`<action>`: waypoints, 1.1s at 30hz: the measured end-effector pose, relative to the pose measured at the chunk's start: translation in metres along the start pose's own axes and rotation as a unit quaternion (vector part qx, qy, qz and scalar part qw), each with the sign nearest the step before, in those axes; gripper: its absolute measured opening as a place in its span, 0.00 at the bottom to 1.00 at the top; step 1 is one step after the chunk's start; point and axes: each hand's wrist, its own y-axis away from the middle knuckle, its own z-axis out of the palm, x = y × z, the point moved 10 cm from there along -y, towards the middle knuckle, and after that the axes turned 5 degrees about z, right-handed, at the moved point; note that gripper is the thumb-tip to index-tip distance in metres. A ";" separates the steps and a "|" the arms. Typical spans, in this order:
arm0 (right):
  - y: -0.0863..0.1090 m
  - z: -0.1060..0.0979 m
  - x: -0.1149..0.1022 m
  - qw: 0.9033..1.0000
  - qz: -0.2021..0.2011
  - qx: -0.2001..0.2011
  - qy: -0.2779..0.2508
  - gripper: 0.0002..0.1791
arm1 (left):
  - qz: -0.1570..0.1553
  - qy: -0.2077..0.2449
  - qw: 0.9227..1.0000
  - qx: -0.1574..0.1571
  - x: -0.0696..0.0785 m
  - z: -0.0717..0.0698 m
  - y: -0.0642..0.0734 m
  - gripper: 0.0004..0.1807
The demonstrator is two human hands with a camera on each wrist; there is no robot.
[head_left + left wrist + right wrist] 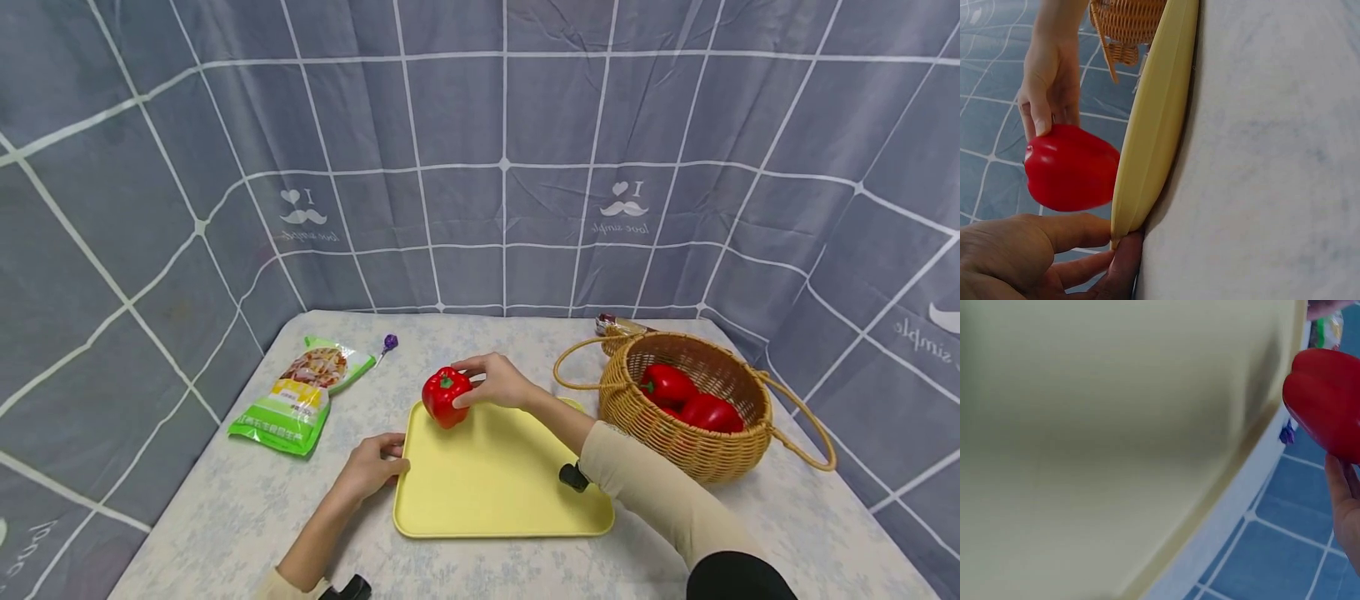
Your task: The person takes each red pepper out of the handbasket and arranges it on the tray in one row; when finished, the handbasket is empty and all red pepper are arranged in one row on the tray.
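Observation:
My right hand (498, 383) grips a red bell pepper (444, 400) with its green stem up, thumb on one side and fingers on the other, over the far left corner of a yellow tray (510, 475). In the left wrist view the pepper (1072, 169) sits close to the raised tray rim. At the tray's left edge my left hand (367, 468) pinches the rim; the left wrist view shows the thumb and fingers on either side of it. Part of the pepper lies outside the right wrist view.
To the right stands a wicker basket (660, 437) with looped handles and several red peppers (711, 413) inside. A brown wrapped packet (618, 326) lies behind it. On the left are a green food bag (296, 400) and a purple lollipop (390, 342). A tile-patterned curtain (465, 208) surrounds the table.

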 end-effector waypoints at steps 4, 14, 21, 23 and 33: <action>-0.004 0.010 0.003 1.000 -0.008 0.001 0.014 0.33 | -0.002 -0.001 1.000 -0.002 0.000 0.000 0.000 0.27; -0.002 0.014 0.006 0.995 -0.017 0.097 0.016 0.33 | 0.006 0.002 1.000 0.001 0.001 0.000 -0.001 0.26; 0.006 0.018 0.006 0.983 0.036 0.178 0.019 0.33 | 0.008 0.004 1.000 -0.004 0.003 0.000 0.000 0.26; 0.007 0.021 0.004 0.980 0.048 0.193 0.024 0.34 | 0.010 0.003 1.000 -0.004 0.003 0.000 0.000 0.26; 0.016 0.028 -0.004 0.972 0.048 0.227 0.045 0.35 | 0.007 -0.003 1.000 -0.004 0.000 0.000 -0.002 0.26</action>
